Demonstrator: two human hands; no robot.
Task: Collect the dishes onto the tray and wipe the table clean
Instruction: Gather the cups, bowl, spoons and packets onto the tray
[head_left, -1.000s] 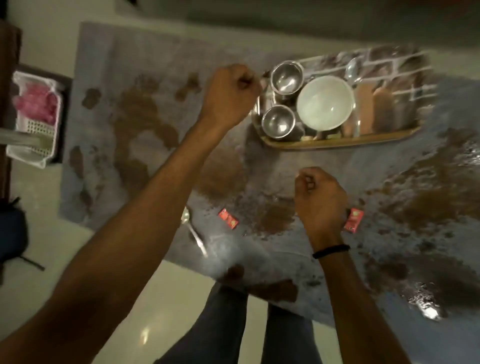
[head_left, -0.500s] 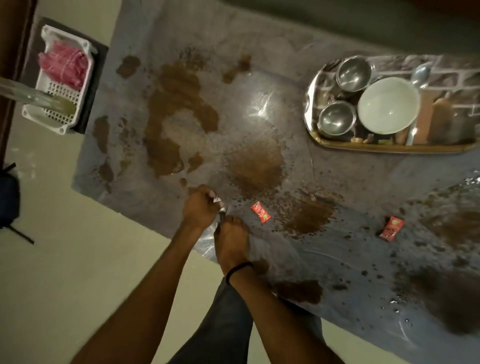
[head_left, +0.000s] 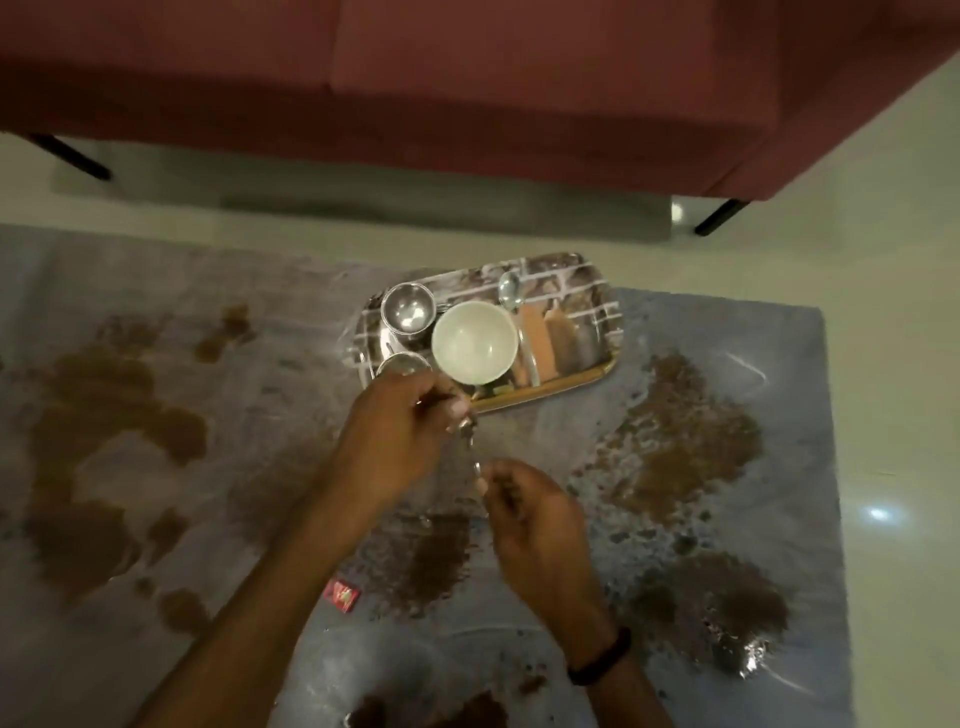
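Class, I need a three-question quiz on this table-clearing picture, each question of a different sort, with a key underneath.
1. True or false: the white bowl sits on the tray.
2. Multiple choice: what do the left hand and right hand hold between them? A) a cloth B) a spoon C) a cup
3. Fill in: the red packet lies on the ____, beside the left forearm.

Key
1. True.
2. B; the spoon runs from the left fingers down to the right ones.
3. table, which is marked with brown spills.
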